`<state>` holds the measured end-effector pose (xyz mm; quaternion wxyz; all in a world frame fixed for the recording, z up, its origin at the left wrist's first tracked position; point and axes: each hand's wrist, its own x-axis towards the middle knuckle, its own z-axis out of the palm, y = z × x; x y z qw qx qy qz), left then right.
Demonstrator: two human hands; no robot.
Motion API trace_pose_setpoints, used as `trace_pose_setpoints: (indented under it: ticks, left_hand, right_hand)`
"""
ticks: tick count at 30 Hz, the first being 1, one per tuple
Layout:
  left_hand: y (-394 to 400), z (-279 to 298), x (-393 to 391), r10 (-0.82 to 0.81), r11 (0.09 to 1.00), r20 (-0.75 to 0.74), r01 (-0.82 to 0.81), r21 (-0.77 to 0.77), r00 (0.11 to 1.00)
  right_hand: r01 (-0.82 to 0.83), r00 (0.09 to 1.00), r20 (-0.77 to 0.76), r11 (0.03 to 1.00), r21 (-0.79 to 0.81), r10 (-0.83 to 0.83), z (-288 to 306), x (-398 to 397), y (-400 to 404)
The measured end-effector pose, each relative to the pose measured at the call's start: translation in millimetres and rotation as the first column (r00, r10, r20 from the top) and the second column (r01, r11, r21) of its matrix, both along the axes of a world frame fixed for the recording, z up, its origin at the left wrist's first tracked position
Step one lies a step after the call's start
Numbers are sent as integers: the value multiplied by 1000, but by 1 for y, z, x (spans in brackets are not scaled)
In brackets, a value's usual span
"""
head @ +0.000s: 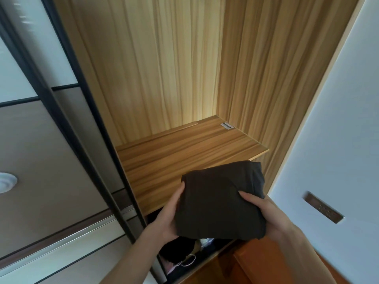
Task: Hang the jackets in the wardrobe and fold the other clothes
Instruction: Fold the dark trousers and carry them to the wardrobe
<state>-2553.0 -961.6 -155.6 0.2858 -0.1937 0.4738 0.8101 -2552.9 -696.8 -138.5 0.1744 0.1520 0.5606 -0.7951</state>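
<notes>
Wood-grain wardrobe [184, 58] interior is seen, with a bare shelf [184, 158] as landmark. A folded dark garment [220, 203] is held just in front of and slightly above the shelf's front edge. It is gripped on both sides: left hand [167, 214] with fingers curled round the left edge, right hand [264, 214] with thumb pressed on top, fingers underneath and hidden. The garment's long axis is judged to run toward the shelf's back wall. Both hands are equally near; a forward push onto the shelf is judged the next move. Mixed items [184, 255] are noted below the shelf.
</notes>
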Motion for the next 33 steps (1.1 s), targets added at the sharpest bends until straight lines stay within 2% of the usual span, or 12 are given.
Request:
trace_pose_setpoints:
  ticks: [5, 8, 11, 14, 16, 21, 26, 33]
  left_hand:
    - [13, -3, -17, 70, 992, -41, -74, -105, 997]
    - [18, -14, -36, 170, 969, -137, -191, -157, 976]
    - [25, -19, -57, 242, 940, -196, -280, -196, 950]
    - [34, -21, -81, 315, 907, -211, -359, -221, 925]
    - [39, -23, -98, 360, 882, -211, -405, -239, 909]
    - [47, -29, -141, 467, 845, -104, -478, -239, 878]
    - [54, -34, -183, 527, 841, 34, -516, -161, 849]
    - [42, -70, -224, 584, 811, 144, -566, -146, 799]
  right_hand:
    - [-121, 992, 49, 992, 41, 119, 3, -27, 4]
    - [-41, 999, 36, 997, 66, 38, 0, -50, 4]
    - [9, 1000, -19, 981, 193, -6, -10, -77, 5]
    - [4, 996, -81, 942, 336, 25, -18, -107, 7]
    - [-14, 994, -96, 931, 366, 53, -21, -127, 9]
    - [-28, 982, -161, 915, 402, 101, -32, -181, 14]
    - [-90, 986, -99, 925, 369, 136, -50, -246, 18]
    - [-162, 956, -165, 906, 392, 242, -80, -324, 4]
